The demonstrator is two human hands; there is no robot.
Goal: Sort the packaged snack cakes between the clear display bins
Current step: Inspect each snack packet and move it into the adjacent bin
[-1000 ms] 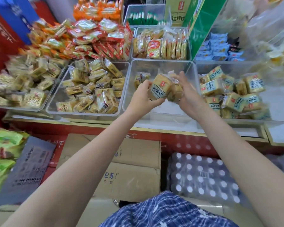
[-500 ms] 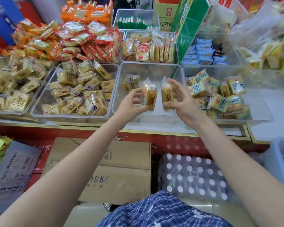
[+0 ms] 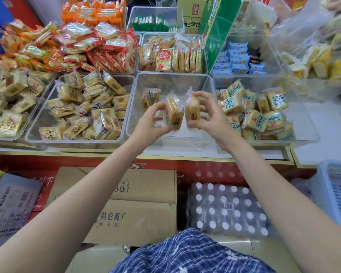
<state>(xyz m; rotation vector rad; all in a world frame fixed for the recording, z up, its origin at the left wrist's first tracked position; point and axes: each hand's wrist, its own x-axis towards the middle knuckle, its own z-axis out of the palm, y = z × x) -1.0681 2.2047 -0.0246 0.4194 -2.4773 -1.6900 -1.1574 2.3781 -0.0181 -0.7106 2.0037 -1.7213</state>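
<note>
My left hand (image 3: 149, 123) holds a clear-wrapped yellow snack cake (image 3: 173, 112) upright by its edge. My right hand (image 3: 211, 115) holds a second wrapped cake (image 3: 192, 112) right beside it. Both cakes hang over the middle clear bin (image 3: 134, 107), which holds only a few packets (image 3: 151, 98) at its back. The clear bin on the left (image 3: 47, 123) is heaped with yellow cakes (image 3: 91, 107). The clear bin on the right (image 3: 303, 123) has a pile of cakes with blue-green labels (image 3: 256, 109).
Behind stand bins of red and orange packets (image 3: 91, 46), upright biscuit packs (image 3: 171, 54) and blue packets (image 3: 238, 60). A green box (image 3: 219, 26) leans between bins. Below the counter lie cardboard cartons (image 3: 134, 205), a shrink-wrapped bottle pack (image 3: 224, 209) and a blue basket (image 3: 339, 192).
The two cakes were pressed together in both hands a second ago; they now stand apart, one per hand, turned on edge and drawn slightly nearer to me over the middle bin.
</note>
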